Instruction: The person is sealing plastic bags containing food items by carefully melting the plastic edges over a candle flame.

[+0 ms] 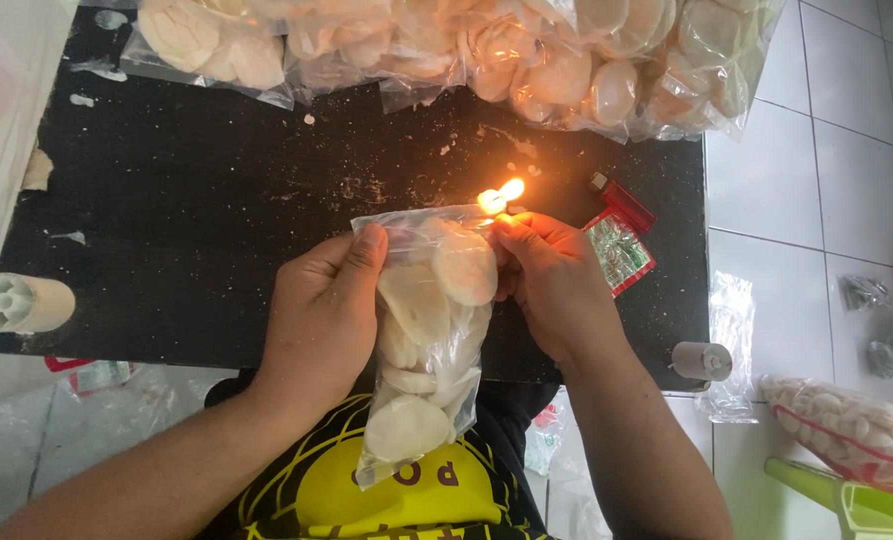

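A clear plastic bag of round white crackers hangs between my two hands over the near edge of a low black table. My left hand grips the bag's left side, thumb on its upper edge. My right hand pinches the bag's top right corner. A small flame burns right at that corner, at my right fingertips; what feeds it is hidden behind the bag and fingers.
Several sealed bags of crackers are piled along the table's far edge. A red lighter and a red-and-silver packet lie right of the flame. White tiled floor, another cracker bag and a green plastic item are at right.
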